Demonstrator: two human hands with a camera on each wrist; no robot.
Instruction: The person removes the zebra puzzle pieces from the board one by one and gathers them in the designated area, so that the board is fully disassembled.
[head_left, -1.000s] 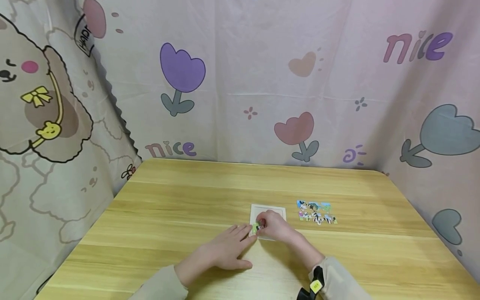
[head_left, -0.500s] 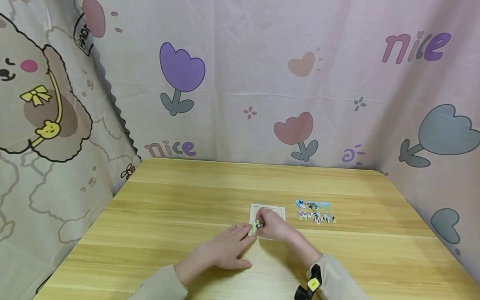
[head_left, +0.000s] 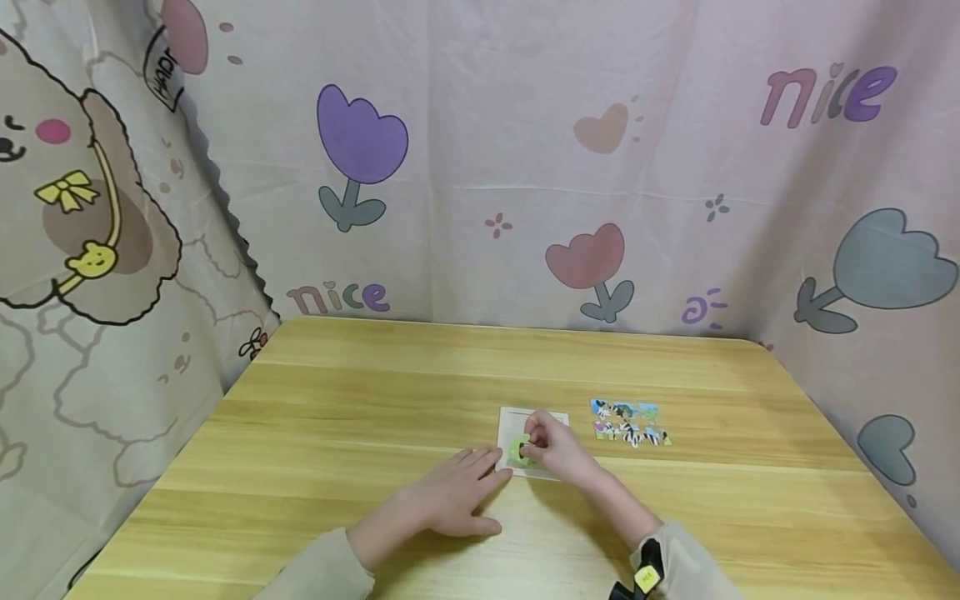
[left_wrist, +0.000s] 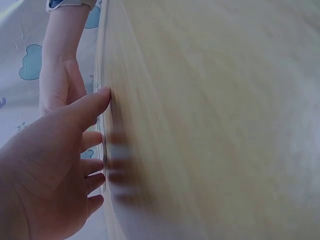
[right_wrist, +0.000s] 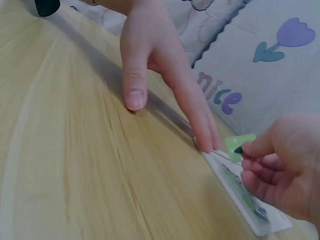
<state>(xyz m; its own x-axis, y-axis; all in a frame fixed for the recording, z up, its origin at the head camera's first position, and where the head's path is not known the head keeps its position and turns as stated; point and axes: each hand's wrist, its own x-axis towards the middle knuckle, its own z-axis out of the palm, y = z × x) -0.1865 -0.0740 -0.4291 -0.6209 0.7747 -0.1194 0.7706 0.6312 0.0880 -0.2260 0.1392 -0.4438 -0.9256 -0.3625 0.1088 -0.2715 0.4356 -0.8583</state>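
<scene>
A small green jigsaw piece (right_wrist: 233, 146) with a dark patch is pinched between the thumb and fingers of my right hand (head_left: 561, 452). That piece is tilted up just above a pale, square puzzle tray (head_left: 512, 419). In the right wrist view, green and dark printed puzzle pieces (right_wrist: 240, 189) lie inside the tray along its near side. My left hand (head_left: 457, 497) lies palm down with its fingers stretched out, the fingertips touching the tray's left edge. Its thumb points right over the table, apart from the tray.
Right of the tray, several loose jigsaw pieces (head_left: 632, 425) with zebra-striped and blue prints lie in two rows. The wooden table (head_left: 375, 375) reaches back to a printed curtain (head_left: 465, 150). A black strap with a camera (head_left: 647, 575) is worn on the right wrist.
My right hand has lifted slightly and shifted a little right, and the green jigsaw piece in it has turned. My left hand stays in place at the tray's edge.
</scene>
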